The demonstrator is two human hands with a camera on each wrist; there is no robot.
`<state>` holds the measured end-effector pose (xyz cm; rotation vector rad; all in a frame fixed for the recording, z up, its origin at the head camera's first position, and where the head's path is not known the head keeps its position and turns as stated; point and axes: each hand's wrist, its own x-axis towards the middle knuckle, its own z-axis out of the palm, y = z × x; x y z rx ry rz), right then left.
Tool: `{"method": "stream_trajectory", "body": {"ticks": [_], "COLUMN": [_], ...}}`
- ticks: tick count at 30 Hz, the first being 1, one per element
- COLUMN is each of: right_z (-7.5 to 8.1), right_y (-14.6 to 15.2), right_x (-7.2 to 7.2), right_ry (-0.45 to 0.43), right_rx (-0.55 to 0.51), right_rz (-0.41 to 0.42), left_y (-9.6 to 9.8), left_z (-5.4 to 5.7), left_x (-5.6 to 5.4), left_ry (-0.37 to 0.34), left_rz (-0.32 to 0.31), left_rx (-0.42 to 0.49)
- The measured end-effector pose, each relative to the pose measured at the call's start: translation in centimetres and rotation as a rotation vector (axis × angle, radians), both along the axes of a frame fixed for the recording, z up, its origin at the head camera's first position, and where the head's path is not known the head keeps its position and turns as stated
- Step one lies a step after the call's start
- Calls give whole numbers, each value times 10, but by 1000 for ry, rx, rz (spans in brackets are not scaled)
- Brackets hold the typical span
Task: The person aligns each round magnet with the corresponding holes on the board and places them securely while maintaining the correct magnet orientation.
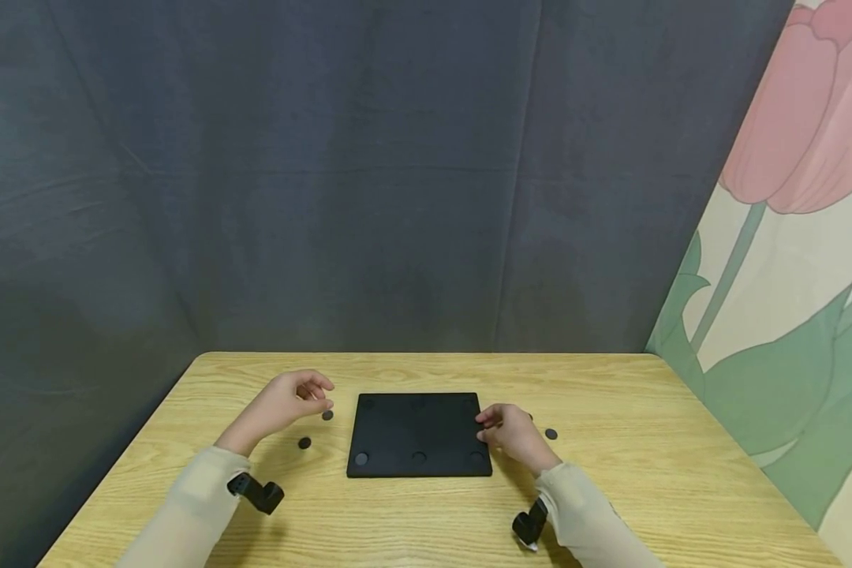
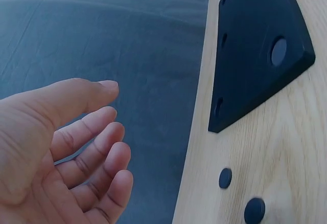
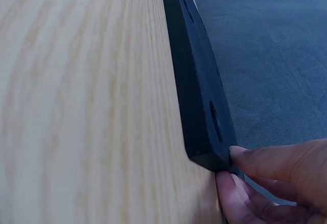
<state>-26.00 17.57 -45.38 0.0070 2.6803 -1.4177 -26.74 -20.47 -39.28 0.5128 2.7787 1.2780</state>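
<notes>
A thin black rectangular board (image 1: 419, 430) with round recesses lies on the table. A grey disc (image 1: 361, 458) sits in its near left recess; in the left wrist view the same disc (image 2: 278, 51) shows greyish against the board (image 2: 245, 50). My right hand (image 1: 514, 435) pinches the board's right edge, thumb (image 3: 255, 160) towards the top face and fingers by the side. Left of the board, my left hand (image 1: 287, 404) hovers with loosely bent fingers, holding nothing. Two small dark discs, a farther one (image 1: 327, 415) and a nearer one (image 1: 304, 443), lie near it on the table.
Right of my right hand lies a dark disc (image 1: 551, 434), with another (image 1: 530, 417) partly hidden behind the hand. The wooden table (image 1: 369, 521) ends at a dark grey curtain (image 1: 397, 197). A tulip-patterned cloth (image 1: 788, 315) hangs at the right.
</notes>
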Motion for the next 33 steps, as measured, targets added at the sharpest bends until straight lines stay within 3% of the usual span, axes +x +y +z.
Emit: {"method": "stream_trajectory", "body": {"ticks": [8, 20, 28, 33], "right_z": [0, 0, 2, 3], "right_y": [-1, -1, -1, -2], "right_x": [0, 2, 3, 3], "right_ry": [6, 18, 20, 18], "right_rx": [1, 26, 51, 54], "right_rz": [0, 3, 2, -1], "left_y": [-15, -30, -34, -35], "left_z": [-6, -20, -33, -40], "left_x": [0, -3, -1, 1], "left_ry": [0, -41, -111, -139], "left_rz": [61, 60, 58, 22], "left_rx": [-18, -38, -29, -14]}}
